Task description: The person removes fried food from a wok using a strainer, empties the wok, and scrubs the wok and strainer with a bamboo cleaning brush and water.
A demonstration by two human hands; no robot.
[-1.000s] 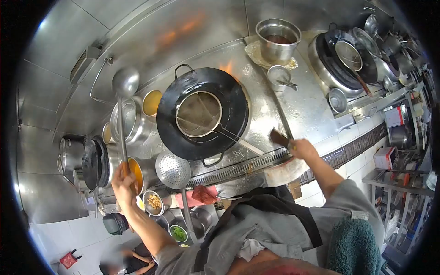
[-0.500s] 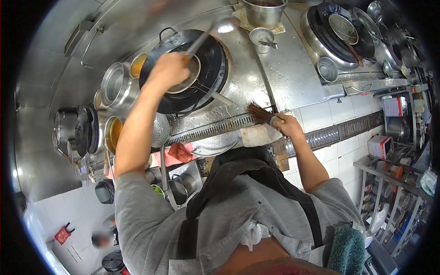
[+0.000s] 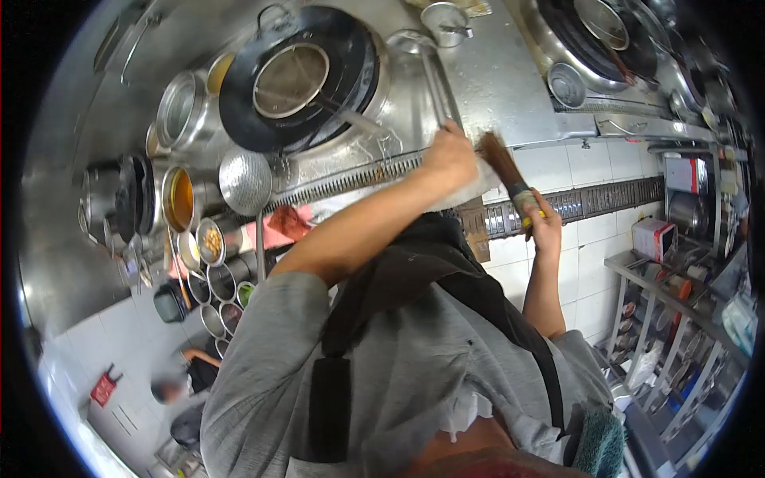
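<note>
My left hand (image 3: 452,158) is wrapped round the handle of a long metal ladle (image 3: 437,89), its bowl lying over the stove top beside a small metal pot (image 3: 446,25). To the right, my right hand (image 3: 545,223) grips a wok brush (image 3: 502,162) by its bound end, with the brown bristles angled up and left. A black wok (image 3: 239,111) sits on the burner at the upper left. Across it rests a round fine-mesh strainer (image 3: 292,80), whose handle points toward the front of the stove.
A perforated skimmer (image 3: 245,183) stands left of the slotted drain (image 3: 351,190). Beyond it are a pot of orange liquid (image 3: 180,199) and several small containers. A second wok station (image 3: 586,48) lies at the upper right, a metal rack (image 3: 645,295) below. A co-worker (image 3: 199,370) is at lower left.
My left hand has swung the ladle from over the wok rightward and toward me. My right hand has moved right and slightly nearer with the wok brush. The view has shifted.
</note>
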